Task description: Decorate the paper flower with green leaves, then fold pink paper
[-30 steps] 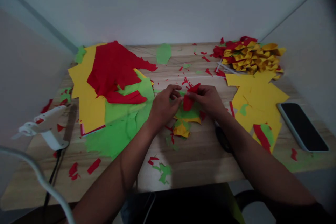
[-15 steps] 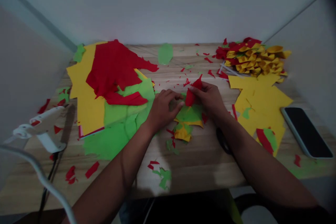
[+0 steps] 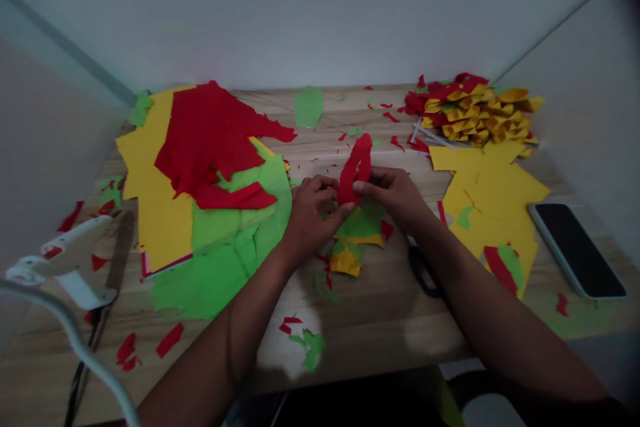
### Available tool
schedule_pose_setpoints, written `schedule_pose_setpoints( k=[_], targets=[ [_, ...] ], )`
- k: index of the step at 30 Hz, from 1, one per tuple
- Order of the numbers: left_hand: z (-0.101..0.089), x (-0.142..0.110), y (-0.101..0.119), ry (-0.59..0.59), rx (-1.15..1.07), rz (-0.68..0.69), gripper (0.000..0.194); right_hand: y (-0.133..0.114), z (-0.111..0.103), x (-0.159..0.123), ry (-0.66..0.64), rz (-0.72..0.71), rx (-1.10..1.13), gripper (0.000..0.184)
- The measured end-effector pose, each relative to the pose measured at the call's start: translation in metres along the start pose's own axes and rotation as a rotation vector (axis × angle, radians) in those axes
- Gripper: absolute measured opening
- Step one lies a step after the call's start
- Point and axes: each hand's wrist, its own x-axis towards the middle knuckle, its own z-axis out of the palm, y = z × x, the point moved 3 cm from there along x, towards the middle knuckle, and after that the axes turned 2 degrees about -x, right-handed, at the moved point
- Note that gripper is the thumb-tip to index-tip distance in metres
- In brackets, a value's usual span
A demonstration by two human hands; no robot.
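Note:
Between my hands stands a red paper piece (image 3: 354, 170), upright, with a slit or gap down its middle. My right hand (image 3: 395, 193) pinches its lower right side between thumb and fingers. At its lower left edge my left hand (image 3: 316, 213) is closed on it, thumb and fingertips at the paper. Just below lie a green paper scrap (image 3: 367, 221) and a crumpled yellow paper piece (image 3: 346, 261) on the wooden table. Black scissor handles (image 3: 423, 272) show partly from under my right forearm.
Green sheets (image 3: 220, 280), red paper (image 3: 205, 140) and yellow sheets (image 3: 165, 233) lie left. A white glue gun (image 3: 83, 267) with a cable stands at far left. Right are folded yellow paper petals (image 3: 480, 113), yellow paper (image 3: 480, 193) and a phone (image 3: 577, 250). Small scraps are scattered about.
The red paper piece now stands taller and shows its slit, having been a compact folded shape. My left hand has closed in on it, and the right hand still grips it.

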Motion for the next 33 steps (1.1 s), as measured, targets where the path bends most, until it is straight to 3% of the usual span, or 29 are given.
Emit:
schedule_pose_setpoints(
  k=[3,10,16,21,33],
  targets=[
    [0.001,-0.001,0.001,-0.03,0.034,0.01,0.014,0.002,-0.002,-0.002,-0.021,-0.007,-0.068,0.033],
    [-0.005,0.002,-0.006,-0.032,0.149,0.028,0.008,0.015,-0.015,-0.004,0.102,0.049,-0.277,0.04],
    [-0.005,0.002,-0.014,-0.061,0.134,0.065,0.007,0.017,-0.012,-0.002,0.021,0.081,-0.448,0.045],
    [-0.004,0.001,-0.014,-0.039,0.103,0.061,0.007,0.018,-0.005,-0.004,-0.076,0.083,-0.477,0.037],
    [-0.003,-0.004,-0.011,-0.109,0.165,0.158,0.012,0.031,-0.005,-0.003,-0.083,0.029,-0.629,0.022]
  ],
)
